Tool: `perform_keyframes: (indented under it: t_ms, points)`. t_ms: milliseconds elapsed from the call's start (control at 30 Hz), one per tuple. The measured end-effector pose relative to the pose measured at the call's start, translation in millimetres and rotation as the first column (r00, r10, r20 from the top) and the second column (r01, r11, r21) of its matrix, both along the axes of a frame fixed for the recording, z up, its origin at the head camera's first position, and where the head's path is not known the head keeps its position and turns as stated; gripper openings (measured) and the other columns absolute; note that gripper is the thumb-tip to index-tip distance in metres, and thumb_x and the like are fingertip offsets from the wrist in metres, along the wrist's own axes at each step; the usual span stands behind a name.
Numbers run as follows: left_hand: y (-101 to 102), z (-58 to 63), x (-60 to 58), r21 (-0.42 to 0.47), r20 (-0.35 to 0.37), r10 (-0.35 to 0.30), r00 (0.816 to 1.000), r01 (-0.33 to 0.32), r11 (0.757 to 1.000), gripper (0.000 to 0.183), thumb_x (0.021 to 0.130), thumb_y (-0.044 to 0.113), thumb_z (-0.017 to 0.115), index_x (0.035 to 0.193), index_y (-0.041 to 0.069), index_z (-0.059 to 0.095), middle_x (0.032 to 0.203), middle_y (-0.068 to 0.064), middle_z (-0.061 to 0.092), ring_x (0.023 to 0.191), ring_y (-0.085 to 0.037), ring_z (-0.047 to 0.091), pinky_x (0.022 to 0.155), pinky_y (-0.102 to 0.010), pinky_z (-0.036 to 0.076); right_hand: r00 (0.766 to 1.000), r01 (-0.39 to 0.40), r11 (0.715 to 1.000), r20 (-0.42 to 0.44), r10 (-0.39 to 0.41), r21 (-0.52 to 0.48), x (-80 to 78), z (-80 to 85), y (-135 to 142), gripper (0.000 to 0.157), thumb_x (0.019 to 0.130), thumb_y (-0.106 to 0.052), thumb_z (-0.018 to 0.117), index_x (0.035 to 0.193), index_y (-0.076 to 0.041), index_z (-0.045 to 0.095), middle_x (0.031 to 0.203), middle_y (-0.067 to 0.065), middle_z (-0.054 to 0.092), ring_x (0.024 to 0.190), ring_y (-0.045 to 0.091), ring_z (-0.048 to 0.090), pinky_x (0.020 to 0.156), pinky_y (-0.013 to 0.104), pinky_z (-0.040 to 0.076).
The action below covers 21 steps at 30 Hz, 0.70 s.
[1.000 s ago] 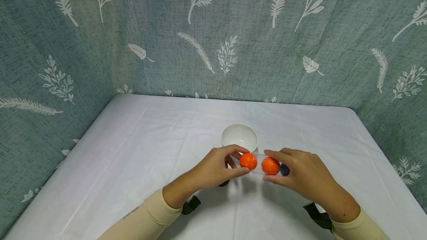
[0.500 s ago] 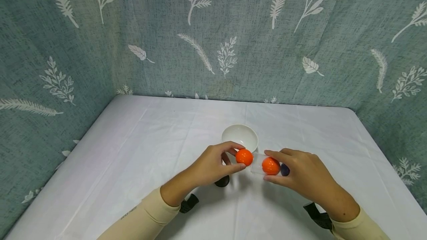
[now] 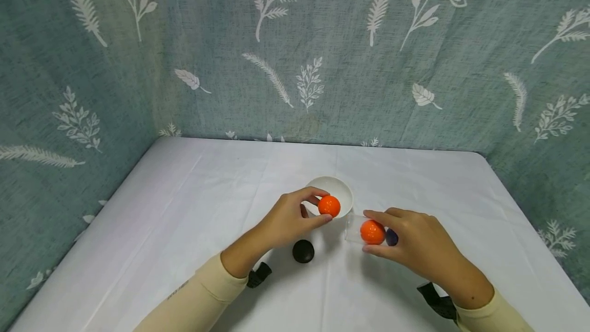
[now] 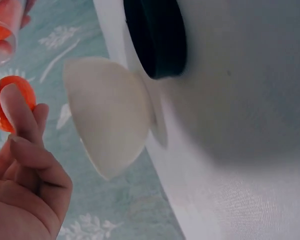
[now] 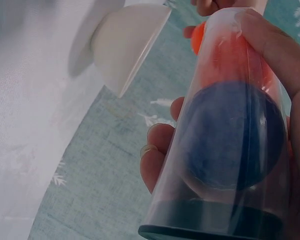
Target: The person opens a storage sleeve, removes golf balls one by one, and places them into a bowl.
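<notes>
One orange ball point(image 3: 329, 206), pinched by the left hand point(image 3: 292, 219), appears over the bowl point(image 3: 345, 190) at lower centre; the right hand point(image 3: 415, 233), farther off, grips a clear tube point(image 3: 353, 230) pointing left.

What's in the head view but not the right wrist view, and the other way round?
Only the head view shows the black lid and the black wrist straps.

Only the right wrist view shows the dark green base of the clear tube.

Both show that tube, its orange ball and dark blue ball, the second orange ball, white bowl, left hand and right hand.
</notes>
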<state>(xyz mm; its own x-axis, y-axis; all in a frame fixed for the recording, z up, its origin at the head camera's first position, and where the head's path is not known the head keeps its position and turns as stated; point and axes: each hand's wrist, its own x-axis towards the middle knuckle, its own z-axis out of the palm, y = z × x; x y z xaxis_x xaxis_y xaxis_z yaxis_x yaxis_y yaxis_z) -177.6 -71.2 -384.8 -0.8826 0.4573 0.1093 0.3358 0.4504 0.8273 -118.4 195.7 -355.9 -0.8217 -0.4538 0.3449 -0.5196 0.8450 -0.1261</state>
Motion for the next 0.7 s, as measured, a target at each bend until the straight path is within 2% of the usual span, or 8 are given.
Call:
perform_keyframes:
  t_ms: [167, 367, 500, 700]
  points:
    - [1, -0.9, -8.8, -0.035, -0.014, 0.023, 1.000, -0.023, 0.999, 0.042, 0.088, 0.031, 0.078, 0.127, 0.022, 0.063, 0.107, 0.001, 0.069, 0.056, -0.012, 0.056, 0.057, -0.025, 0.051, 1.000, -0.002, 1.000, 0.011, 0.002, 0.002, 0.5, 1.5, 0, 0.058, 0.069, -0.051, 0.087, 0.119, -0.024, 0.075, 0.089, -0.007, 0.070, 0.065, 0.000, 0.048, 0.056, 0.019, 0.044]
    - [0, -3.4, -19.7, -0.119, -0.083, 0.069, 0.994, -0.079, 0.990, 0.042, 0.086, 0.032, 0.080, 0.125, 0.022, 0.065, 0.104, 0.003, 0.071, 0.052, -0.009, 0.042, 0.051, -0.022, 0.039, 1.000, -0.009, 1.000, 0.003, 0.009, 0.009, 0.6, 2.3, 0, 0.057, 0.071, -0.052, 0.086, 0.120, -0.025, 0.074, 0.091, -0.006, 0.071, 0.066, 0.000, 0.050, 0.057, 0.020, 0.046]
    - [-1, -5.8, -27.3, -0.164, -0.113, 0.076, 0.991, -0.094, 0.982, 0.043, 0.085, 0.031, 0.081, 0.124, 0.020, 0.066, 0.103, 0.001, 0.072, 0.048, -0.008, 0.034, 0.048, -0.021, 0.032, 1.000, -0.024, 1.000, -0.003, 0.024, 0.002, 0.9, 2.0, 1, 0.057, 0.071, -0.052, 0.086, 0.119, -0.025, 0.074, 0.089, -0.007, 0.070, 0.064, -0.001, 0.045, 0.056, 0.018, 0.041]
    - [2, -5.2, -36.8, -0.211, -0.105, 0.077, 0.991, -0.098, 0.973, 0.043, 0.084, 0.033, 0.081, 0.123, 0.021, 0.067, 0.103, 0.001, 0.073, 0.049, -0.009, 0.034, 0.050, -0.022, 0.031, 1.000, -0.022, 1.000, 0.008, 0.022, -0.002, 1.6, 1.6, 2, 0.056, 0.071, -0.051, 0.086, 0.119, -0.024, 0.074, 0.088, -0.008, 0.068, 0.064, -0.002, 0.044, 0.057, 0.018, 0.041]
